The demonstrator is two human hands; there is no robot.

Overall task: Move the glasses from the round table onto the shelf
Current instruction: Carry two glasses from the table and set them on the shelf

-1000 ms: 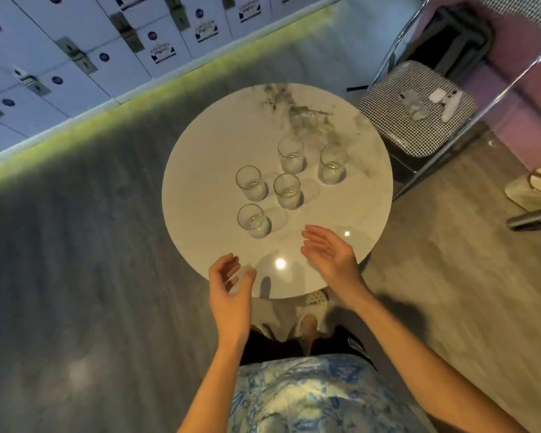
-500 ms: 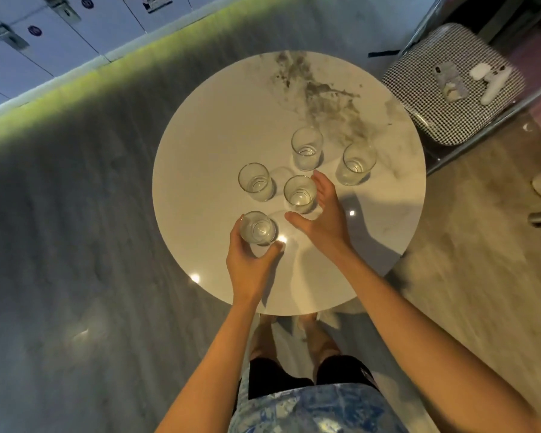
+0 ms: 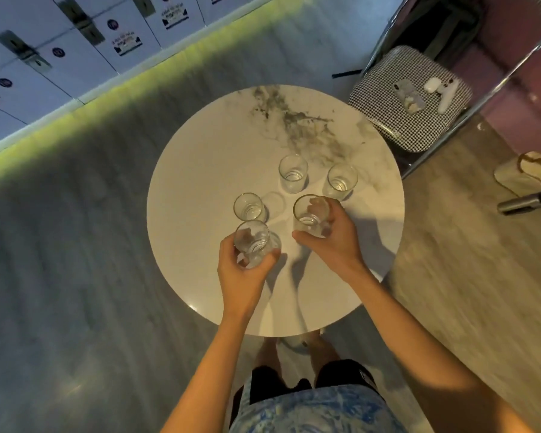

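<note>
Two grips: the left hand point(image 3: 241, 276) curls its fingers and thumb round the nearest glass point(image 3: 252, 242); the right hand point(image 3: 334, 242) wraps the middle glass point(image 3: 310, 214), thumb on the near side, fingertips seen through the clear wall.
Held glasses: both clear, mouths up, over the near half of the round table point(image 3: 200, 182); whether their bases touch the top cannot be told.
Left glass point(image 3: 250, 207): upright on the table, just beyond the nearest glass, touched by neither hand.
Far glass point(image 3: 292, 173): upright near the table's middle, apart from the others.
Right glass point(image 3: 341, 181): upright just past the right hand's fingers.
Table top: pale marble, with dark veining on its far side.
Chair point(image 3: 388, 120): checked seat at the table's far right edge, with a phone point(image 3: 409, 95) lying on it.
Lockers point(image 3: 75, 42): a white row along the far left, a green-lit strip of floor below them.
</note>
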